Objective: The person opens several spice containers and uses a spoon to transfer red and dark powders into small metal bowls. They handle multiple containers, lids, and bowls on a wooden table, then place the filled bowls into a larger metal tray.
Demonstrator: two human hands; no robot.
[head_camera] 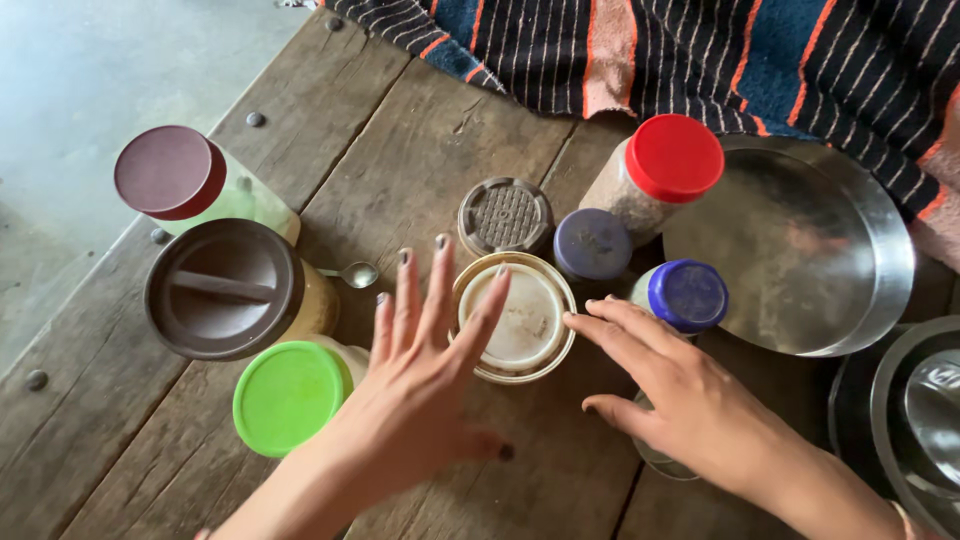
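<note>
Two open hands, left hand [415,400], right hand [690,400], gripping nothing, flanking white-lidded jar [513,316]; red-lidded jar [655,175] of pale grains

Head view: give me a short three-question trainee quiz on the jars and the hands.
1. True or false: the left hand grips the green-lidded jar.
2. Which jar do both hands reach toward? A) red-lidded jar B) clear-lidded jar C) dark brown-lidded jar
3. What lies on the wooden table beside the dark brown-lidded jar?

Key
1. False; it is spread open over the table.
2. B; the right hand has fingertips at its rim.
3. A metal spoon.
</note>
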